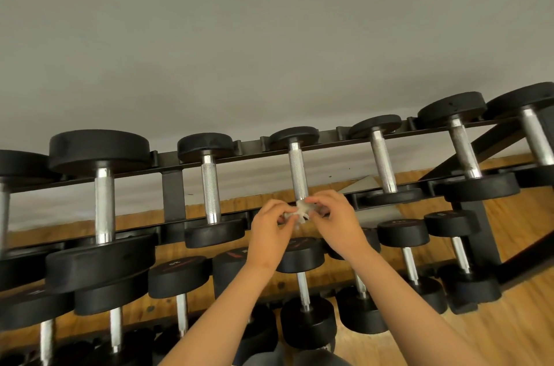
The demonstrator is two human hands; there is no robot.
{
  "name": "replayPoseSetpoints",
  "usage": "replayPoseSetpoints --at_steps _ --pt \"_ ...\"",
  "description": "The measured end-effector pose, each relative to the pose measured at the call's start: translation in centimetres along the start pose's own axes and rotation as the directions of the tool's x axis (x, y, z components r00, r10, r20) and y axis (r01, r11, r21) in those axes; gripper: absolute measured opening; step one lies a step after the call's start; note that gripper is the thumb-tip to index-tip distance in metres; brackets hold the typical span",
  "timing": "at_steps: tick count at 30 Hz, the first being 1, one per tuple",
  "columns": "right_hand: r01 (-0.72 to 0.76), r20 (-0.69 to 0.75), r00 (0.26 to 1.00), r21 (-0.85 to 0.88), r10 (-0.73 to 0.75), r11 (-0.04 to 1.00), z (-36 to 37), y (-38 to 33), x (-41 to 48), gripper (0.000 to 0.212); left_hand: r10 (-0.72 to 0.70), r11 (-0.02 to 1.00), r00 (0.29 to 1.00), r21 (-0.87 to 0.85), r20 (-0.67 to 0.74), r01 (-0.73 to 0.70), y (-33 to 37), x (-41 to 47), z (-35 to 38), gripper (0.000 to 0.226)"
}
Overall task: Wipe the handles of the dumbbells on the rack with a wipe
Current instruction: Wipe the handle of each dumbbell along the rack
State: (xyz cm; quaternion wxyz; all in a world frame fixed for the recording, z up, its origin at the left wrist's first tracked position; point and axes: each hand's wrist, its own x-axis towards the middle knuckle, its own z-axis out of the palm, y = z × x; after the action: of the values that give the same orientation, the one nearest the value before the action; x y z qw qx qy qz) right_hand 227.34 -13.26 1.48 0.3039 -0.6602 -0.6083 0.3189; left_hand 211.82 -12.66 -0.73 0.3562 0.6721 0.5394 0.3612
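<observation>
A small crumpled white wipe (299,212) is pinched between both my hands, just below the near end of a silver knurled dumbbell handle (298,171) on the top tier of the black rack (174,194). My left hand (269,233) holds the wipe's left side with its fingertips. My right hand (335,218) pinches the right side. The wipe sits right at the handle's lower end; whether it touches the metal is unclear. That dumbbell's near head is hidden behind my hands.
More black dumbbells line the top tier, among them a neighbour to the left (210,192) and one to the right (384,162). Lower tiers hold several more dumbbells (302,281). A grey wall rises behind, and wooden floor (494,332) lies at the right.
</observation>
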Motion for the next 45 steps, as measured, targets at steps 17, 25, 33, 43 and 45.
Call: replayPoseSetpoints --at_steps 17,25,33,43,45 --pt "0.131 0.083 0.987 0.038 -0.134 0.991 1.3 -1.7 0.0 0.023 -0.036 0.999 0.997 -0.021 0.063 0.038 -0.5 0.1 -0.8 0.020" --pt "0.090 0.014 0.996 -0.147 -0.088 0.985 0.2 -0.2 0.0 0.025 -0.332 0.941 0.942 -0.078 -0.046 0.328 -3.6 -1.5 0.1 0.020" --pt "0.082 -0.023 0.996 -0.159 -0.087 0.984 0.5 0.5 -0.3 0.021 -0.274 0.948 0.955 -0.199 -0.113 0.249 -1.4 -1.5 1.1 0.005" --pt "0.098 0.018 0.995 -0.142 -0.096 0.985 -0.1 0.9 -0.3 0.020 -0.415 0.862 0.898 -0.377 -0.145 0.337 -1.8 -0.6 1.7 0.007" --pt "0.090 0.009 0.996 -0.142 -0.090 0.986 0.0 0.9 -0.4 0.020 -0.477 0.814 0.870 -0.437 -0.126 0.383 -2.5 -0.7 1.8 0.004"
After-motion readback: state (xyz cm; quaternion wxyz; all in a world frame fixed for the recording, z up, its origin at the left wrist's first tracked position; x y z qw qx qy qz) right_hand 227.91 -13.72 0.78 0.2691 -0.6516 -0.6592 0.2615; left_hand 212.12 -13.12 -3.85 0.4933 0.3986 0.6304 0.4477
